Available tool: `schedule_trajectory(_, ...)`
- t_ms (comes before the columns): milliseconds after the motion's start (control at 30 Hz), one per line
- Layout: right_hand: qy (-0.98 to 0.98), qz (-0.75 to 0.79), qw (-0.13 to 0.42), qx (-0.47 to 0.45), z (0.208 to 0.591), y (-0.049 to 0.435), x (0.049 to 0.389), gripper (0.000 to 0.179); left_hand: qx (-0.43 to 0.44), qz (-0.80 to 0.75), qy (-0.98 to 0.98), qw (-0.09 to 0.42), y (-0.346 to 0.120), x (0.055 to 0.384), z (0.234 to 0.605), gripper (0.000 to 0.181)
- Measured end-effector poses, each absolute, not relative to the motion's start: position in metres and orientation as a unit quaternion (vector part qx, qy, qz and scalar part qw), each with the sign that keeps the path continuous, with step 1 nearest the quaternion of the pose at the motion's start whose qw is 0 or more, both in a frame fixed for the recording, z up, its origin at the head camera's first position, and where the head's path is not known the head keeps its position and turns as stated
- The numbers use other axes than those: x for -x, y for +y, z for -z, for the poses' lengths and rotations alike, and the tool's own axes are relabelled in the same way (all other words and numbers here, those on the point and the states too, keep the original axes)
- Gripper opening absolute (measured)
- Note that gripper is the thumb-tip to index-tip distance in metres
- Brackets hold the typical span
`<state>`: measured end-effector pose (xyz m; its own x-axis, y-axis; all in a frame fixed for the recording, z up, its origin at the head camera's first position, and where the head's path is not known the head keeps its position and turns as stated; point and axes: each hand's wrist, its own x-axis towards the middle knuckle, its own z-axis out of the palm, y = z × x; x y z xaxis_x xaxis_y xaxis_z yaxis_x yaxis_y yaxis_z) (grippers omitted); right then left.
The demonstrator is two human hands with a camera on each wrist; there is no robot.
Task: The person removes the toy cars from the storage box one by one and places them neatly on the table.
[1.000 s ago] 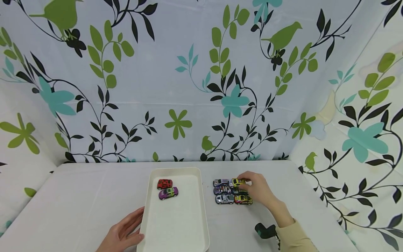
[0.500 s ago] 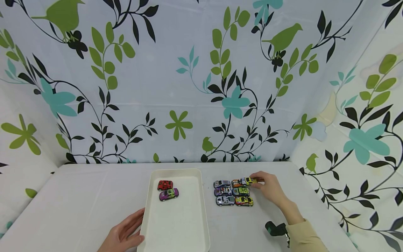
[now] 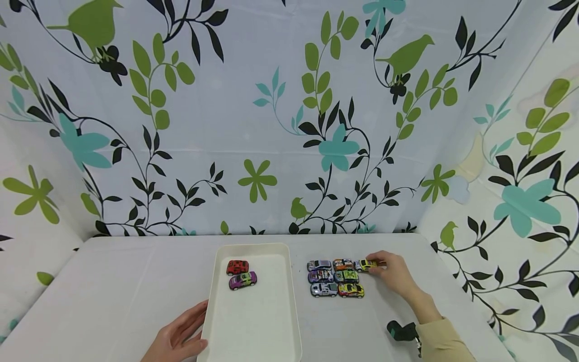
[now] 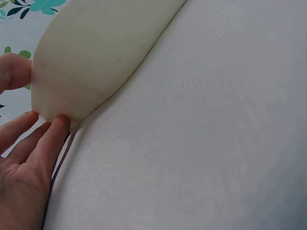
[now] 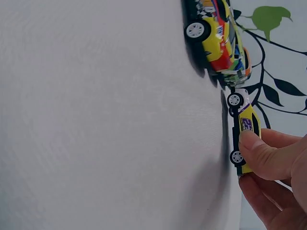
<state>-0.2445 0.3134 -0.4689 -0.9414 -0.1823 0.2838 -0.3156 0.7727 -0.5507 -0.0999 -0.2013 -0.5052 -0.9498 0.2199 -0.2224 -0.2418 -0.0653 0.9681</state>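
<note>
A yellow toy car [image 3: 362,265] is pinched between the thumb and fingers of my right hand [image 3: 397,276], at the right end of the back row of toy cars. In the right wrist view, its wheels are close over the tabletop and my thumb lies on the side of the yellow car [image 5: 245,115]. Left of it stand an orange car [image 3: 343,264] and a silver car [image 3: 319,265]. My left hand [image 3: 178,334] touches the left wall of a white tray [image 3: 253,327] with its fingers fairly straight. The left wrist view shows the fingertips against the tray wall [image 4: 91,62].
Inside the tray sit a red car [image 3: 237,267] and a purple-green car [image 3: 243,280]. Two more rows hold a purple car [image 3: 320,276], a green car [image 3: 346,276], a grey car [image 3: 323,289] and a yellow-red car [image 3: 351,290]. A black device [image 3: 401,331] hangs at my right wrist.
My right hand has carried the yellow car rightward from over the orange car and lowered it beside that car. The orange and green cars are now uncovered. My left hand stays at the tray.
</note>
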Motion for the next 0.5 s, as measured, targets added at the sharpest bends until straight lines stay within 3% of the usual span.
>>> schedule_trajectory(500,-0.94,-0.298,0.108,-0.127,0.4759,0.313,0.2447,0.03,0.003,-0.728,0.667,0.157,-0.2009,0.099,0.5051,0.081)
